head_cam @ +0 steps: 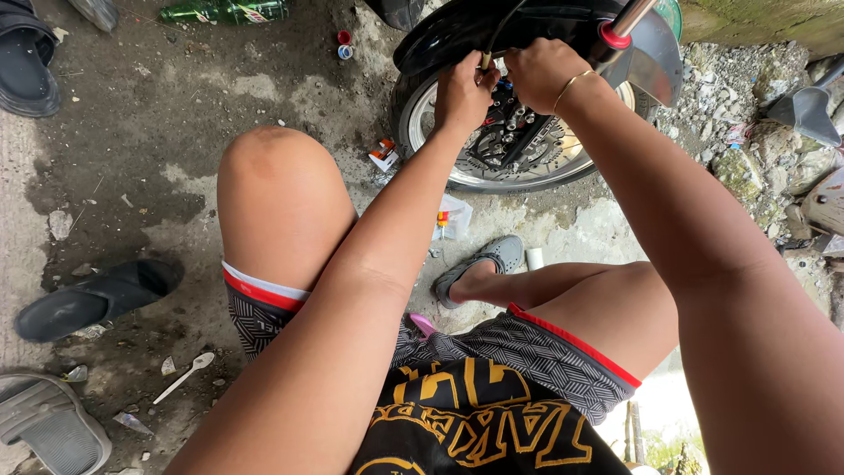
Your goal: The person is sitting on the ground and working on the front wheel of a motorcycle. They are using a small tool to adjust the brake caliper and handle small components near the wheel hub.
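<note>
Both hands were up at the motorcycle front wheel point(527, 149), under the black fender point(457, 35). Left hand point(464, 88) was clenched around a thin black cable point(503, 26) by its brass end, just above the brake disc point(519, 145). Right hand point(543, 72) (gold bracelet on the wrist) sat curled just beside it, touching the same spot near the fork point(620, 22); couldn't tell what it gripped. Person was seated, knees apart, one foot in a grey shoe point(488, 264) near the tyre. On the dirt floor: a black sandal point(92, 299), a white plastic spoon point(185, 376), a green bottle point(224, 11).
</note>
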